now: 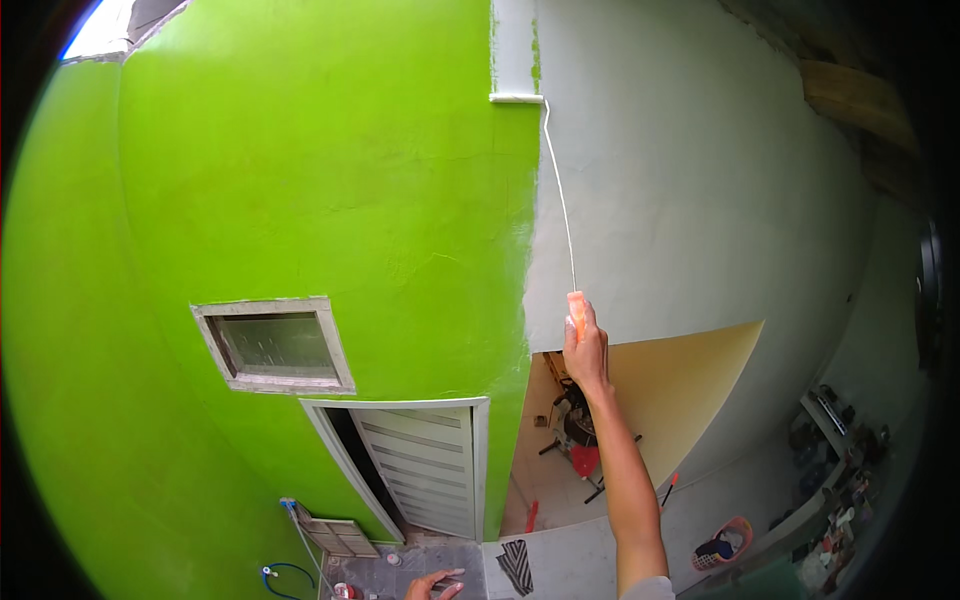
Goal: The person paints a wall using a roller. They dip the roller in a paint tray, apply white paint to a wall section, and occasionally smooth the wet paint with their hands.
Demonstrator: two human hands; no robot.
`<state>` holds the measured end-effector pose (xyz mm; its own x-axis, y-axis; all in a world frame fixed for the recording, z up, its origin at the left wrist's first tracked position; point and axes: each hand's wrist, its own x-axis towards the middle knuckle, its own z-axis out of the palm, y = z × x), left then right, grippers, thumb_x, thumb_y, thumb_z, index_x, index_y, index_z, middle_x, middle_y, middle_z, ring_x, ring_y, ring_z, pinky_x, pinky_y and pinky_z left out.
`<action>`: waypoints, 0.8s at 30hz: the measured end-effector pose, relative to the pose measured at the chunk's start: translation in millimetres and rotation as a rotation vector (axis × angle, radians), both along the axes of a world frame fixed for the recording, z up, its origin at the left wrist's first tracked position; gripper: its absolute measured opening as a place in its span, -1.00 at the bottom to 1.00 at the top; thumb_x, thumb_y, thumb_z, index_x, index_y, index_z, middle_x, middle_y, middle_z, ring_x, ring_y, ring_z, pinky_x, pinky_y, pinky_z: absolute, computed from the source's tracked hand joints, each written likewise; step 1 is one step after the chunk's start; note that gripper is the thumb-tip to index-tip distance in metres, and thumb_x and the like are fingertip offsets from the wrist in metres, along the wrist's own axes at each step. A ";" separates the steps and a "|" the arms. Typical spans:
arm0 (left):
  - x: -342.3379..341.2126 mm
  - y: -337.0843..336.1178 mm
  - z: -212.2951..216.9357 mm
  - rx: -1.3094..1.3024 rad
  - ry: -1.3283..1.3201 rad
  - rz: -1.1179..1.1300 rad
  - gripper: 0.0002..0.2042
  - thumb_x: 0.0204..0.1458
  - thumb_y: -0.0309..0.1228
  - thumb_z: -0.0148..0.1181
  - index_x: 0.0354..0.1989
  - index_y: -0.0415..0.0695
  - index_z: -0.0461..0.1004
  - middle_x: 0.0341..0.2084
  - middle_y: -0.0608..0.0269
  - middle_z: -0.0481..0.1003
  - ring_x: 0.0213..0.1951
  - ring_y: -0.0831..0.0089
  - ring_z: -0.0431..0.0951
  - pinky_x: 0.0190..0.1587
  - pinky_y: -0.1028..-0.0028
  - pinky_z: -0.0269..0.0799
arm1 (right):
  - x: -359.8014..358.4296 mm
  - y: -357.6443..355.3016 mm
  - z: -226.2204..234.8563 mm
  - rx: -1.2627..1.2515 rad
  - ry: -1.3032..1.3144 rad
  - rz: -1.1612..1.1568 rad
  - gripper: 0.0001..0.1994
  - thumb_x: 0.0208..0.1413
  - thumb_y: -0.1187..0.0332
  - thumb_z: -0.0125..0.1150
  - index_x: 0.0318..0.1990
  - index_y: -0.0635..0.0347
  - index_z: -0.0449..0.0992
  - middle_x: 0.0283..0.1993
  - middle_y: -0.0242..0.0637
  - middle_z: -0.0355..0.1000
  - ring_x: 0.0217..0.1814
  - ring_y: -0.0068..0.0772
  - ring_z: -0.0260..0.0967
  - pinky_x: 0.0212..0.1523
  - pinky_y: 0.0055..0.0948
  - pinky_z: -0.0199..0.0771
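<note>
My right hand [588,352] is wrapped round the orange handle [576,308] of a paint roller, my arm stretched up. The long thin wire frame [560,190] runs up to a narrow white roller head [517,98]. That head lies against the wall at the lower end of a pale painted strip [514,50], between bright green paint [350,180] and the grey-white wall [680,190]. A sliver of green shows along the strip's right side. Low at the bottom edge, my left hand [435,584] is partly in view, its fingers apart and nothing visible in them.
A small framed window [275,345] and a white slatted door [420,465] are set in the green wall. Right of them an opening shows a room with dark and red equipment [580,430]. Below lie a striped cloth [515,567], a pink basket [724,543] and a blue hose [288,570].
</note>
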<state>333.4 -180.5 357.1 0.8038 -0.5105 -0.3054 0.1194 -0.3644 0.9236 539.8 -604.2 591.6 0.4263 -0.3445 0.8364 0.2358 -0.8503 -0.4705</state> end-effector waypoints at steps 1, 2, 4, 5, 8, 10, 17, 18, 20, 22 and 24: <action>0.6 0.5 -3.1 0.001 0.001 0.001 -0.44 0.18 -0.22 0.28 0.27 -0.20 0.27 0.13 -0.01 0.45 0.15 0.21 0.45 0.15 0.17 0.41 | -3.3 2.7 -7.1 0.001 0.001 0.001 -0.54 0.25 0.42 0.05 0.27 0.38 0.23 -0.26 0.31 0.49 -0.20 0.37 0.48 -0.24 0.04 0.49; 1.1 -0.4 -1.2 -0.031 -0.014 0.000 -0.47 0.19 -0.21 0.28 0.26 -0.18 0.31 0.10 0.00 0.47 0.13 0.22 0.47 0.12 0.17 0.43 | -9.4 6.9 -12.8 0.009 0.027 -0.005 -0.53 0.25 0.41 0.06 0.27 0.40 0.22 -0.24 0.32 0.49 -0.17 0.38 0.47 -0.21 0.04 0.49; 2.3 -0.8 -0.4 -0.062 -0.027 -0.002 -0.49 0.19 -0.21 0.27 0.25 -0.17 0.36 0.07 0.01 0.49 0.11 0.24 0.48 0.09 0.18 0.46 | -17.1 11.0 -27.9 0.017 0.055 -0.012 -0.52 0.25 0.41 0.06 0.28 0.42 0.22 -0.22 0.33 0.49 -0.15 0.38 0.47 -0.19 0.04 0.50; 3.3 -1.2 -1.5 -0.071 -0.045 -0.011 -0.50 0.19 -0.20 0.28 0.24 -0.16 0.37 0.05 0.00 0.50 0.10 0.24 0.49 0.09 0.19 0.45 | -18.8 11.4 -37.4 0.022 0.054 -0.005 -0.52 0.25 0.41 0.06 0.28 0.43 0.22 -0.17 0.33 0.49 -0.11 0.37 0.47 -0.15 0.03 0.50; 3.3 -3.8 4.5 -0.069 -0.064 -0.017 -0.51 0.19 -0.20 0.28 0.23 -0.15 0.40 0.03 0.01 0.52 0.07 0.24 0.51 0.08 0.20 0.46 | -21.2 7.1 -63.4 -0.001 0.023 -0.002 -0.52 0.25 0.41 0.07 0.28 0.43 0.21 -0.08 0.34 0.47 -0.02 0.34 0.46 -0.08 0.00 0.52; 2.4 -4.1 10.1 -0.058 -0.070 -0.008 -0.52 0.19 -0.21 0.28 0.22 -0.15 0.41 0.02 0.02 0.53 0.05 0.25 0.51 0.07 0.21 0.46 | -25.7 4.8 -79.0 -0.028 -0.009 0.001 -0.52 0.25 0.41 0.07 0.28 0.43 0.21 -0.04 0.34 0.46 0.01 0.33 0.45 -0.05 -0.02 0.52; 1.3 -1.4 7.6 -0.028 -0.126 0.004 -0.51 0.16 -0.18 0.31 0.19 -0.16 0.42 0.02 0.04 0.51 0.02 0.28 0.49 0.07 0.21 0.45 | -34.3 12.8 -79.4 0.010 0.026 0.021 -0.52 0.26 0.41 0.06 0.28 0.43 0.22 -0.04 0.31 0.47 0.00 0.31 0.46 -0.07 -0.02 0.52; 1.2 -1.0 9.6 -0.018 -0.130 0.003 -0.50 0.15 -0.18 0.32 0.19 -0.18 0.42 0.01 0.04 0.51 0.03 0.28 0.49 0.08 0.22 0.45 | -33.1 14.0 -71.6 0.032 0.042 0.035 -0.53 0.26 0.41 0.06 0.28 0.42 0.22 -0.07 0.31 0.48 -0.03 0.32 0.47 -0.10 0.00 0.52; -0.3 0.0 6.1 -0.029 -0.144 0.028 -0.52 0.15 -0.19 0.32 0.18 -0.15 0.44 -0.02 0.06 0.52 0.00 0.29 0.49 0.06 0.23 0.45 | -25.1 16.5 -53.3 0.014 0.030 0.026 -0.53 0.26 0.41 0.06 0.28 0.43 0.22 -0.11 0.32 0.48 -0.07 0.33 0.47 -0.14 0.01 0.51; 1.4 -1.7 5.1 -0.044 -0.156 0.042 -0.54 0.16 -0.21 0.31 0.18 -0.12 0.46 -0.05 0.08 0.53 -0.03 0.31 0.50 0.05 0.24 0.45 | -20.9 16.8 -29.6 -0.008 0.020 0.007 -0.53 0.26 0.41 0.06 0.27 0.43 0.22 -0.15 0.33 0.48 -0.11 0.35 0.47 -0.17 0.01 0.51; 4.6 -3.2 5.8 -0.018 -0.186 0.014 -0.60 0.17 -0.22 0.31 0.16 -0.03 0.51 -0.12 0.10 0.56 -0.08 0.33 0.50 0.01 0.26 0.46 | -15.9 20.3 -3.3 -0.027 -0.013 -0.006 -0.56 0.26 0.41 0.04 0.24 0.45 0.23 -0.26 0.34 0.47 -0.18 0.38 0.47 -0.24 0.02 0.49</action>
